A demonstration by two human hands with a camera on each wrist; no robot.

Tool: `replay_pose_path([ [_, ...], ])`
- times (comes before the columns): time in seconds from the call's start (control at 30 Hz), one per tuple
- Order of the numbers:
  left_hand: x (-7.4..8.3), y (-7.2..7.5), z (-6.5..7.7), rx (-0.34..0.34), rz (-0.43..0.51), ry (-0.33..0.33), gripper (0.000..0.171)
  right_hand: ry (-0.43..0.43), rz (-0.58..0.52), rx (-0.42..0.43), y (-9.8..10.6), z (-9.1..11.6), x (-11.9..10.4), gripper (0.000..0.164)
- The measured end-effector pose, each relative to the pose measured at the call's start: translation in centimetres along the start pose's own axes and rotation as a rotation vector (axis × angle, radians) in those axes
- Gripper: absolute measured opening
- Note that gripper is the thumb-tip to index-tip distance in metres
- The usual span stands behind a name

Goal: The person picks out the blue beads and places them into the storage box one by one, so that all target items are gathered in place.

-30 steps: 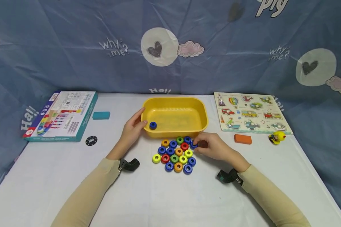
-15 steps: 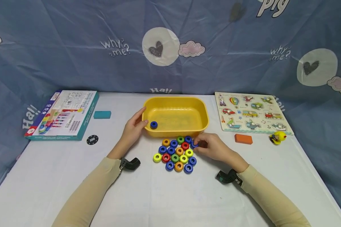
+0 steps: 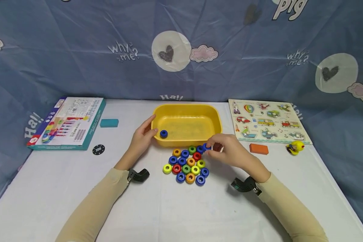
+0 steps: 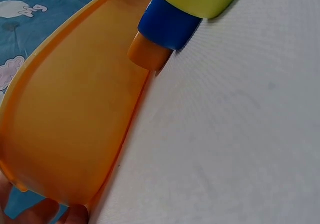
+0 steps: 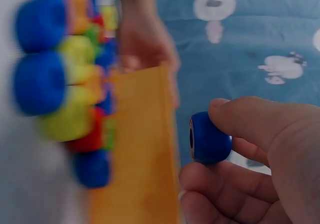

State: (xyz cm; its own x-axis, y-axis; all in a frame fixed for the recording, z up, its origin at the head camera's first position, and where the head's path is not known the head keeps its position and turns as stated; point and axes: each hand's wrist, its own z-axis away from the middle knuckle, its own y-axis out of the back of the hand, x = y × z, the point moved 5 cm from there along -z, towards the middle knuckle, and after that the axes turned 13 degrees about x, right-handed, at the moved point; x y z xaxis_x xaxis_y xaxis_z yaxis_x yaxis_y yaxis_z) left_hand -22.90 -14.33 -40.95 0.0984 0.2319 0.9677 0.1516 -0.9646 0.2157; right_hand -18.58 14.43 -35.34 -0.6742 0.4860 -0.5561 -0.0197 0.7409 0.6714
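Observation:
My left hand [image 3: 141,136] holds the left end of a yellow plastic tub [image 3: 190,143], thumb and fingers at its rim. Inside the tub, near that hand, lies one blue bead [image 3: 163,133]. Between thumb and fingers, my right hand [image 3: 230,149] pinches another blue bead [image 5: 211,138], raised off the table with its hole showing in the right wrist view. Just in front of the tub lies a close group of blue, red, green, orange and yellow beads [image 3: 186,169]. In the left wrist view, the tub's side wall [image 4: 75,108] and a few beads [image 4: 172,21] show.
At the left lie a boxed toy [image 3: 69,124], a teal block [image 3: 109,123] and a black "100" chip [image 3: 98,149]. To the right are a picture puzzle board [image 3: 269,119], an orange block [image 3: 258,149] and a yellow duck figure [image 3: 294,147]. A patterned blue cloth [image 3: 230,77] hangs behind.
My right hand has lifted the blue bead off the table at the group's right edge, moving slightly up and toward the tub. The left hand stays at the tub's rim.

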Motion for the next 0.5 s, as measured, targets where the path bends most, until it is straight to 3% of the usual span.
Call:
replay_pose_path([
  [0.2,0.9,0.3,0.4,0.002,-0.009,0.003,0.056,-0.008,0.009,0.015,-1.5,-4.7,-0.8,0.014],
  [0.5,0.9,0.2,0.4,-0.002,0.004,-0.004,0.056,-0.210,0.039,-0.110,-7.0,-10.4,0.8,0.014],
])
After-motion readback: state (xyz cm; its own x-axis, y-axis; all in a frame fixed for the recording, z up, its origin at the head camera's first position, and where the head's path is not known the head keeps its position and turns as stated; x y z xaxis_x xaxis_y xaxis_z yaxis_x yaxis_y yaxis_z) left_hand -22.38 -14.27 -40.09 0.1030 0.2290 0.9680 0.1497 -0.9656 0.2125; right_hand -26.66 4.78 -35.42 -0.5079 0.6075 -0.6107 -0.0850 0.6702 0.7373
